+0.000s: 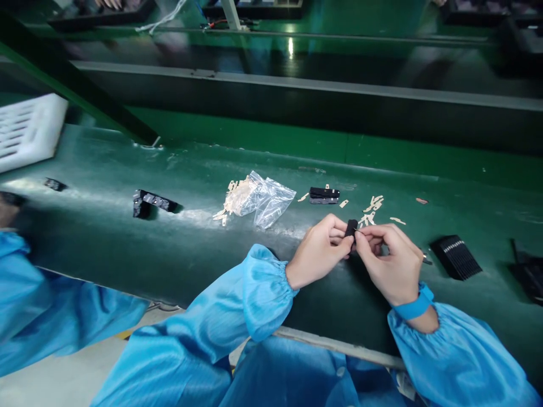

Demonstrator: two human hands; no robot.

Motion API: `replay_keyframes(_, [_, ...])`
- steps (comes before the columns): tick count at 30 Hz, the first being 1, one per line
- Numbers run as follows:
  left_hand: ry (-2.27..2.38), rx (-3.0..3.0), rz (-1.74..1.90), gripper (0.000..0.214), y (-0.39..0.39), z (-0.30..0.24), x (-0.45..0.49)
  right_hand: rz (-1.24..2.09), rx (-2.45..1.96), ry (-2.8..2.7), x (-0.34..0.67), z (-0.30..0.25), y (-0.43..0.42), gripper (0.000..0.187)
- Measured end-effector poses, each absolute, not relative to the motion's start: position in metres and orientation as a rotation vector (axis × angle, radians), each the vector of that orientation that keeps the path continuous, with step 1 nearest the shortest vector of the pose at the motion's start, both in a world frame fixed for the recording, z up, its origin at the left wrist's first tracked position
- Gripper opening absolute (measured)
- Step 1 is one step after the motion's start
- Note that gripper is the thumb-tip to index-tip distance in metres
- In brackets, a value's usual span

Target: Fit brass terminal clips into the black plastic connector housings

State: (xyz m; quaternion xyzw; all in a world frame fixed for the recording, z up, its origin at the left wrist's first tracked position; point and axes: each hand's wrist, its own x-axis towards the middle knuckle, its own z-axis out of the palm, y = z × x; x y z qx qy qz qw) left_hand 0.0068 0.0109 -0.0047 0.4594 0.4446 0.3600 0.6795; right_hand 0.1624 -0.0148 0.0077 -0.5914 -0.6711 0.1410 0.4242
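Observation:
My left hand (pixel 319 250) and my right hand (pixel 391 261) meet over the green belt (pixel 127 237), both pinching a small black plastic part (pixel 350 228) between thumb and fingers. Both hands are closed on it. A thin metal tool tip (pixel 426 259) pokes out from behind my right hand. Just beyond the hands lie several small tan metal tabs (pixel 370 210) scattered on the belt. A flat black part (pixel 324 195) rests behind them.
A clear plastic bag (pixel 265 198) spilling tan tabs lies centre-belt. A black component (pixel 150 202) sits to its left, a stack of black parts (pixel 456 257) at right. A white foam tray (pixel 27 131) is far left. Another person's blue sleeve (pixel 51 311) is at lower left.

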Motion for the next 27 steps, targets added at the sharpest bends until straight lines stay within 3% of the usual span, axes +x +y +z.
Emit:
replay_keyframes(16, [1.037,1.307,0.867,0.011,0.004,-0.006,0.005,0.596,-1.573,-1.488,0.164,0.004,-0.016,0.006])
replay_keyframes(27, [1.124,1.727,0.913,0.019,0.005,-0.004,-0.003,0.833,-1.577,-1.349,0.167,0.005,-0.013,0.010])
